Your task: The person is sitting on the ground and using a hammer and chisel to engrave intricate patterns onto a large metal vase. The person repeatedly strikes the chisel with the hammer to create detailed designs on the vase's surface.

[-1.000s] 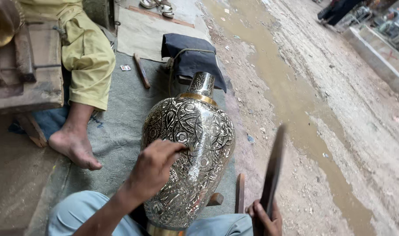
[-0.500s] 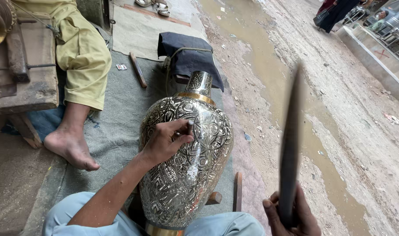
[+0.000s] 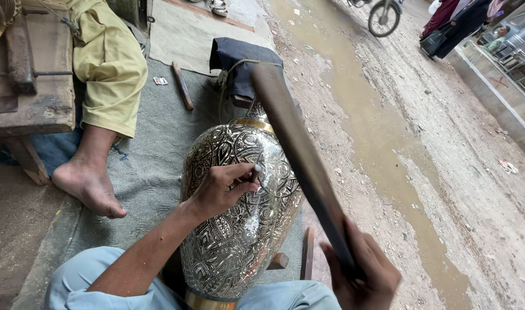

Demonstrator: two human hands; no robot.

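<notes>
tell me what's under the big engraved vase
The engraved vase lies tilted on the person's lap, light blue trouser legs below its base, a grey mat beneath. A wooden block peeks out at its right side. What props it underneath is covered.

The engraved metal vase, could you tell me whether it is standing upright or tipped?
Tipped: the vase leans away, neck against a dark bundle.

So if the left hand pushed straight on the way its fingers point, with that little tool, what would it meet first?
Almost at once, the engraved silver-and-black metal vase. The left hand pinches a small thin metal tool whose tip seems to rest on the vase's patterned shoulder already, though depth is hard to judge from above.
</notes>
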